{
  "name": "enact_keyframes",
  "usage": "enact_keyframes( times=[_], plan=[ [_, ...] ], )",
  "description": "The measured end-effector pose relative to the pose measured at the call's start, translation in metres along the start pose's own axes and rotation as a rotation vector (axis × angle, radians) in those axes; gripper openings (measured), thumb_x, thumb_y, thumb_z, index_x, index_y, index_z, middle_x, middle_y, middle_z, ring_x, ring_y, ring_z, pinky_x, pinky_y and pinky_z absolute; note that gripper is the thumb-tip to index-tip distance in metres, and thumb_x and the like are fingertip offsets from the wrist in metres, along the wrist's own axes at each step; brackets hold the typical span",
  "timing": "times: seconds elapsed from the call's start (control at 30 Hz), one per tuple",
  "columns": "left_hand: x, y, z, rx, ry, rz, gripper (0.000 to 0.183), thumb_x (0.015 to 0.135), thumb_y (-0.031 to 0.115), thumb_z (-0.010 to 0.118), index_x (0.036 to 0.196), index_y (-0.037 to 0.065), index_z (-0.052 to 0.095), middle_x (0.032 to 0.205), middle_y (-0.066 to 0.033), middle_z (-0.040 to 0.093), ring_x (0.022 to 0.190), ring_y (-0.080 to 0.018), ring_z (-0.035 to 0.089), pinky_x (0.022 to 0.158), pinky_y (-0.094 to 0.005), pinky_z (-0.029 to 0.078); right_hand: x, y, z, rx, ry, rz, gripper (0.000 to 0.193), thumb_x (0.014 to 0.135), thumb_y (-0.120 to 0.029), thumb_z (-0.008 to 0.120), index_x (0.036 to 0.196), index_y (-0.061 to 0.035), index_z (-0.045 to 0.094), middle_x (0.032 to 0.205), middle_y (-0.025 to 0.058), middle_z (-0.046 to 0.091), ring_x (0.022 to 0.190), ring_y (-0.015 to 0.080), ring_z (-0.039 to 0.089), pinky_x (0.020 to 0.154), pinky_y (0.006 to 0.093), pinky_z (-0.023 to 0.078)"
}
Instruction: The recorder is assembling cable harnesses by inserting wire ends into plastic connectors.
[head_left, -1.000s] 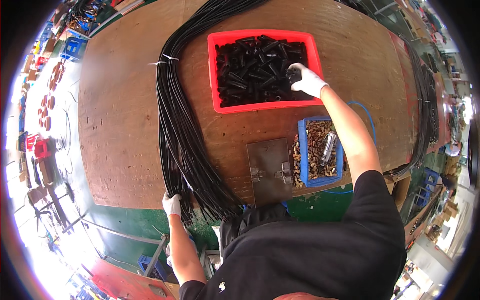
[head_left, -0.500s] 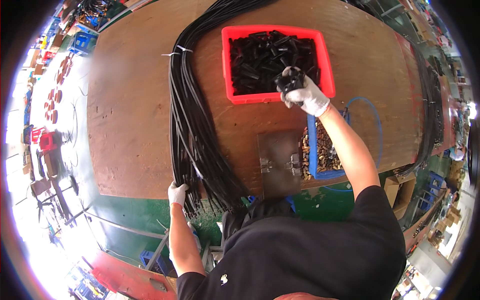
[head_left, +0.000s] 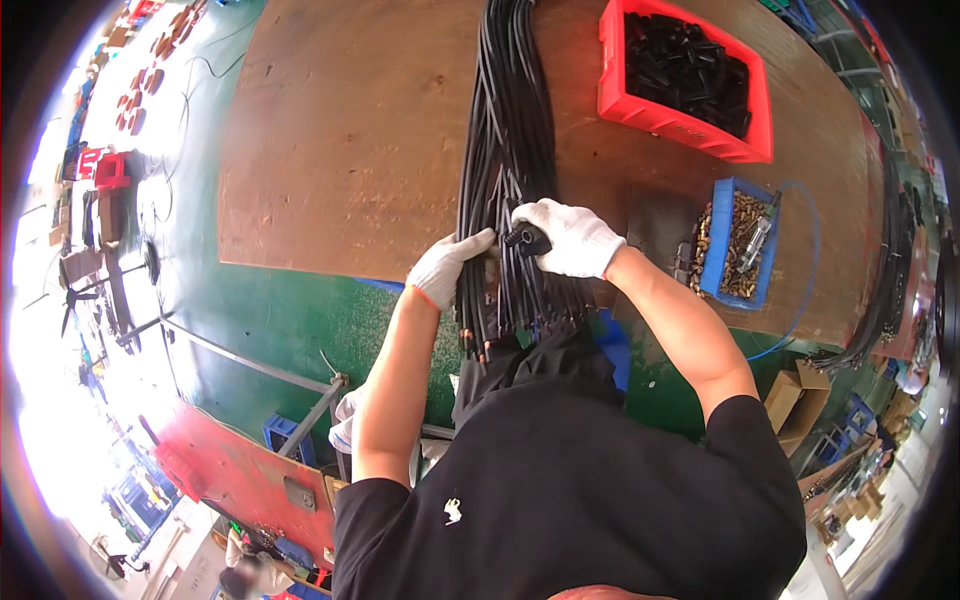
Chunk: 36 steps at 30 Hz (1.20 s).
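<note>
A thick bundle of long black hoses [head_left: 510, 110] runs down the table and overhangs its near edge; several lower ends show copper-coloured tips. My gloved left hand [head_left: 445, 268] grips hoses at the bundle's left side, fingers reaching in among them. Over the right side of the bundle, my gloved right hand [head_left: 575, 240] is closed round a few short black tubes [head_left: 528, 238], their round open ends facing the hoses. The palm hides how many there are. More of these tubes fill a red bin [head_left: 690, 133] at the far right.
Right of the bundle stands a blue bin [head_left: 714, 262] of small brass-coloured fittings, with a metal tool [head_left: 757, 245] on top. A thin blue air hose [head_left: 818, 240] curves beside it. Other black hoses [head_left: 893, 240] hang along the table's right side. A metal frame [head_left: 250, 360] stands at lower left.
My right hand has come from the red bin down to the bundle with the short tubes. My left hand has moved up and right along the hoses. The whole view has shifted.
</note>
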<state>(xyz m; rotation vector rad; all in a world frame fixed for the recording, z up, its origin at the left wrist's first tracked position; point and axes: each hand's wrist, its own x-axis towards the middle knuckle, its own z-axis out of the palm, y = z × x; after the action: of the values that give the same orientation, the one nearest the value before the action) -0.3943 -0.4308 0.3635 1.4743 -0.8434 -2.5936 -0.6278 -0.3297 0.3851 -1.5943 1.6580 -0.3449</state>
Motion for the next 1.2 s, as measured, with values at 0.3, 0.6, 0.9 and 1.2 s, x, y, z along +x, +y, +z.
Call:
enact_keyframes(
  times=[0.3,0.6,0.9,1.2],
  plan=[
    [0.006,-0.009,-0.038,-0.07,-0.015,0.022,0.016,0.098,0.019,0.072,0.099,0.003,0.072,0.081,-0.0058,0.071,0.066,-0.0156,0.068,0.063,-0.0308,0.056,-0.015,-0.026,0.081,1.354,-0.142,0.483,0.049,0.079,-0.004,0.077,0.126,-0.0067,0.063,0.093,0.0048,0.07,0.07,0.0136,0.067,0.058,0.0298,0.054],
    [0.012,-0.024,-0.033,0.031,-0.242,0.055,0.034,0.082,-0.002,0.077,0.115,-0.001,0.068,0.101,-0.01,0.073,0.087,-0.0239,0.072,0.086,-0.0385,0.061,-0.033,-0.034,0.123,1.818,-0.217,0.535,0.041,0.083,-0.004,0.072,0.124,-0.0067,0.066,0.095,0.0048,0.073,0.07,0.0151,0.07,0.055,0.0276,0.056],
    [0.01,-0.024,-0.034,0.096,-0.055,0.089,0.025,0.082,0.0,0.075,0.107,-0.001,0.069,0.094,-0.0086,0.072,0.08,-0.0196,0.07,0.078,-0.0341,0.06,-0.053,-0.019,0.119,1.546,-0.273,0.471,0.077,0.079,0.0,0.08,0.148,-0.0084,0.049,0.097,0.0057,0.067,0.076,0.0172,0.07,0.061,0.0324,0.06],
    [0.006,-0.017,-0.041,0.121,-0.051,0.112,0.029,0.084,0.004,0.076,0.111,-0.001,0.067,0.096,-0.0108,0.072,0.081,-0.0223,0.073,0.074,-0.0381,0.065,-0.051,-0.012,0.12,1.747,0.342,0.509,0.073,0.084,0.004,0.074,0.15,-0.0079,0.045,0.102,0.0101,0.067,0.089,0.025,0.072,0.09,0.0539,0.064]
  ],
)
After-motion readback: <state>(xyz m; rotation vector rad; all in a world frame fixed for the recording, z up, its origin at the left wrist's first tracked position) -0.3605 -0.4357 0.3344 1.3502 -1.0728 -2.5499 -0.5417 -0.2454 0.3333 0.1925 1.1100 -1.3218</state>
